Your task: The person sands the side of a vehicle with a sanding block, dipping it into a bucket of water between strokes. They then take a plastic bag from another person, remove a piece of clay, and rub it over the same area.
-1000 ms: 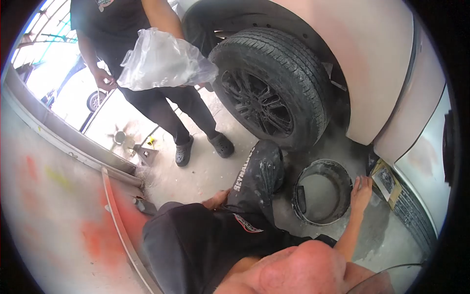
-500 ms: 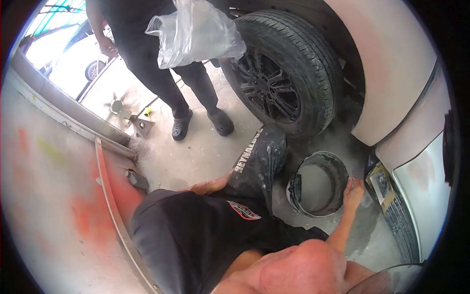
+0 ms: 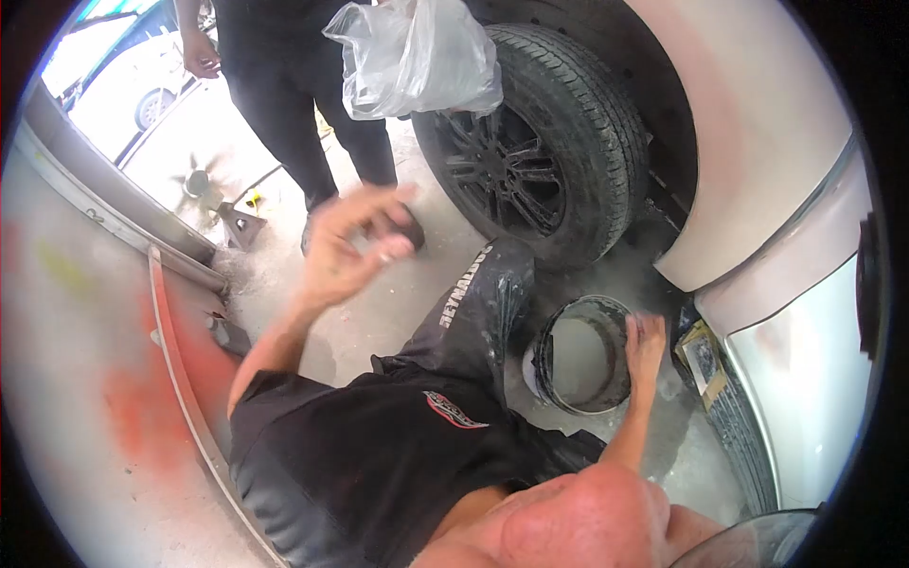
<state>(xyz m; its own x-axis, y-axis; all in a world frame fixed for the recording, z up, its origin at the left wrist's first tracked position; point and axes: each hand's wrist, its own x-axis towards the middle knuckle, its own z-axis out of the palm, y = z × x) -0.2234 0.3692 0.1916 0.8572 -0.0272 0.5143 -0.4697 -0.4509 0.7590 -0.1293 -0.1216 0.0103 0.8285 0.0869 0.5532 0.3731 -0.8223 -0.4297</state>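
Observation:
My right hand [image 3: 647, 343] lies on the far rim of a dirty round bucket [image 3: 568, 393] on the dusty floor, fingers hooked over the edge. My left hand [image 3: 355, 248] is raised in front of me, blurred, fingers loosely curled with nothing in them. My bent knee in dusty black trousers [image 3: 478, 317] sits between the two hands. The bucket stands just below a black car wheel [image 3: 530, 161].
Another person in black stands at the top holding a clear plastic bag [image 3: 417, 57] by the tyre. A pale primed car body [image 3: 757, 142] fills the right side. A brown sanding sheet [image 3: 701, 355] lies beside the bucket. A jack stand [image 3: 237, 225] sits at the left, near a red-smeared panel [image 3: 95, 379].
My left hand has risen from beside my knee up into the air. My right hand has slid from the sanding sheet onto the bucket's rim. The view has shifted, and the standing person is nearer.

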